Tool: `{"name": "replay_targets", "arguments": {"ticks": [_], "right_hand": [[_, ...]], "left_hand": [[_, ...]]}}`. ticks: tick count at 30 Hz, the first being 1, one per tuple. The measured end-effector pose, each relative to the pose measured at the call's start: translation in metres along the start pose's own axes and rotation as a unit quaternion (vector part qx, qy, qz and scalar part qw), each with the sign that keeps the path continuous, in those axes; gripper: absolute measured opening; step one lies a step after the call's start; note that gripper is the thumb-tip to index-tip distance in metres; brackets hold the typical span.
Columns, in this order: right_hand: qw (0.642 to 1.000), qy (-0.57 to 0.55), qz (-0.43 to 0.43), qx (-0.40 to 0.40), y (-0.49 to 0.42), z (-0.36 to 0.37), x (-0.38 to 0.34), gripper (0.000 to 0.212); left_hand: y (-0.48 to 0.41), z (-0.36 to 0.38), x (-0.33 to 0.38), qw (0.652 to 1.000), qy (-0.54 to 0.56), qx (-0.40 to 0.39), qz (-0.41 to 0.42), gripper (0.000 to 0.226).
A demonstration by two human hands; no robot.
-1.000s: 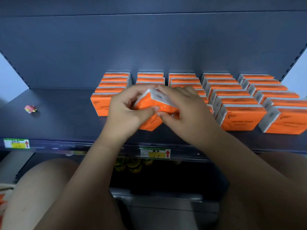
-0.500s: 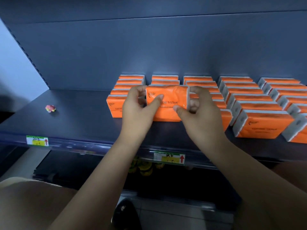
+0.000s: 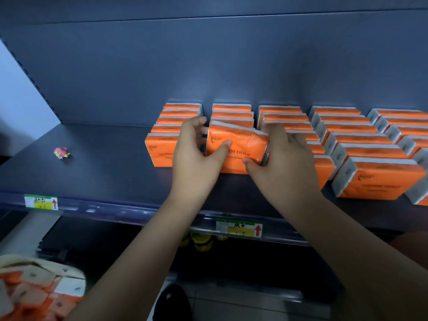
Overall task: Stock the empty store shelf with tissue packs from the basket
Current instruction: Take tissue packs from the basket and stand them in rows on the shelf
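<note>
Tissue pack is at the front of the 2nd row from the left on the shelf, and its bottom looks down on the deck. Both hands are clamped on it, one per end. The left hand has its thumb across the orange face and fingers round the left end. The right hand has its thumb low on the face and fingers over the right end.

Worry no. 1 imo: it's a soft pack and its top is already dented and wavy under the grip, so squeezing harder prob leaves it crumpled and leaning instead of square. No. 2: shoving it back could push the 3 packs behind it out of line, or bump the front pack of the left row, which sits just beside the left hand. If it's let go while tilted it may flop fwd.

Counts, left to right:
- row 1 = 5
- row 2 = 3 + the held one
- row 3 = approx 6, but the right hand covers part, so not sure
- row 4 = 6
- row 5 runs off frame, can't count

Also 2 price tags on the shelf edge and 1 small pink toy well off to the left. The basket bottom left has more packs, too blurry to count.
</note>
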State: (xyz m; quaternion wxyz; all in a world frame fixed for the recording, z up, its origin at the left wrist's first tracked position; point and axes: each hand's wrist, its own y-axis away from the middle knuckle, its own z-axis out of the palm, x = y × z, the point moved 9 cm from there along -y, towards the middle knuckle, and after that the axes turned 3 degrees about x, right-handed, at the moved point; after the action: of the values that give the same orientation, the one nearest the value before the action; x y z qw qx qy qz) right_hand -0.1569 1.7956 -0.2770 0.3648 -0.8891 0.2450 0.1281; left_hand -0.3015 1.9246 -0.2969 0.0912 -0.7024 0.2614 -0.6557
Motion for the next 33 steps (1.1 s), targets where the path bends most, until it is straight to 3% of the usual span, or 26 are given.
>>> {"name": "replay_targets", "arguments": {"ticks": [2, 5, 10, 21, 29, 33], "right_hand": [[1.0, 0.024, -0.004, -0.012, -0.001, 0.003, 0.003, 0.059], [0.997, 0.059, -0.017, -0.037, -0.001, 0.009, 0.008, 0.057], [0.993, 0.101, -0.027, -0.054, 0.001, 0.012, 0.004, 0.054], [0.988, 0.145, -0.019, -0.05, 0.002, 0.017, 0.005, 0.05], [0.987, 0.14, -0.039, -0.065, 0.001, 0.019, -0.004, 0.062], [0.983, 0.113, -0.076, -0.122, 0.006, 0.024, -0.007, 0.071]], "left_hand": [[0.003, 0.003, 0.0, 0.998, -0.031, -0.021, 0.049, 0.058], [0.015, 0.003, -0.004, 0.987, -0.109, -0.032, 0.109, 0.047], [0.029, -0.003, -0.026, 0.981, -0.163, -0.061, 0.085, 0.038], [0.007, 0.012, -0.004, 0.901, -0.368, -0.113, 0.201, 0.042], [0.022, 0.015, -0.012, 0.893, -0.398, -0.072, 0.199, 0.041], [0.035, 0.013, -0.007, 0.915, -0.38, -0.025, 0.135, 0.046]]}}
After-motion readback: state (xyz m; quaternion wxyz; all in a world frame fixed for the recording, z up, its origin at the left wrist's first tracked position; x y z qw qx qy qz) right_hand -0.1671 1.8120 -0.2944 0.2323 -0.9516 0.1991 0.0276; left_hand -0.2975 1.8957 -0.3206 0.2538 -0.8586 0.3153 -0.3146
